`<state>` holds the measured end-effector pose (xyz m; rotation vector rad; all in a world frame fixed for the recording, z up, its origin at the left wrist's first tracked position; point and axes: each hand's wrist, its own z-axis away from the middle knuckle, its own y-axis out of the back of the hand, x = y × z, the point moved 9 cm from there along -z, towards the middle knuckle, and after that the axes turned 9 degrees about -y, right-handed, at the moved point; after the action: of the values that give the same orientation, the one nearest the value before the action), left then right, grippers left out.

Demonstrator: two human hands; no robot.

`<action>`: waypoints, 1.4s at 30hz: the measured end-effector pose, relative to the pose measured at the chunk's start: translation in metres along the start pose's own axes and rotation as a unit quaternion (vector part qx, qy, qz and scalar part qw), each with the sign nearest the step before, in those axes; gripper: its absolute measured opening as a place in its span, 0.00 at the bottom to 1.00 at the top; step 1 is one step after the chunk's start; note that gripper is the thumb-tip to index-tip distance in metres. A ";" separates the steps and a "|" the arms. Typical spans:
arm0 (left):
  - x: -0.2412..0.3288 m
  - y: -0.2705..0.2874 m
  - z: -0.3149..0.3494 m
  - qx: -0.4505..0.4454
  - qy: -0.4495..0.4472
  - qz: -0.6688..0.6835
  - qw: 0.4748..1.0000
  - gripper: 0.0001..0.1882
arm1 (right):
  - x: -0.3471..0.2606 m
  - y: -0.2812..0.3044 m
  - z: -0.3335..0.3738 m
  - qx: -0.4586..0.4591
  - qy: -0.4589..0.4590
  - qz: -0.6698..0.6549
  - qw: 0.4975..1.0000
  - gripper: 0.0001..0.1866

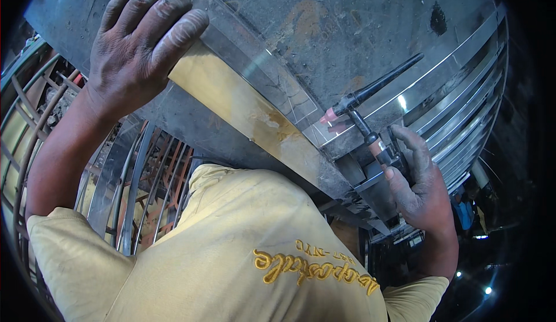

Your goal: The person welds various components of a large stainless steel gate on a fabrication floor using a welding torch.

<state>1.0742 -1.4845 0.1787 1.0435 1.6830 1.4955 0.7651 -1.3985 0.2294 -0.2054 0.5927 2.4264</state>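
The welding torch (362,126) is in the right hand (418,190), just beside the lower right part of the long metal bar (249,110). The fingers and thumb of this hand are closed around its dark handle. The torch reaches out from the hand toward the bar, and its pink tip (328,116) points to the bar's side; I cannot tell if it touches metal. At the bar's upper left end lies the left hand (136,38), with its back up; whether it grips or only presses, I cannot tell. Beyond the bar spreads a grey metal table (370,15), and to its right are shiny strips (463,134).
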 end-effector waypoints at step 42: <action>-0.011 -0.012 0.016 -0.029 -0.002 -0.020 0.999 0.33 | -0.033 -0.028 0.016 0.057 0.106 0.082 0.989 0.31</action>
<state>1.0913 -1.4871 0.1644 0.9756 1.6386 1.5070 0.8084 -1.3899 0.2426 -0.3822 0.8718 2.5368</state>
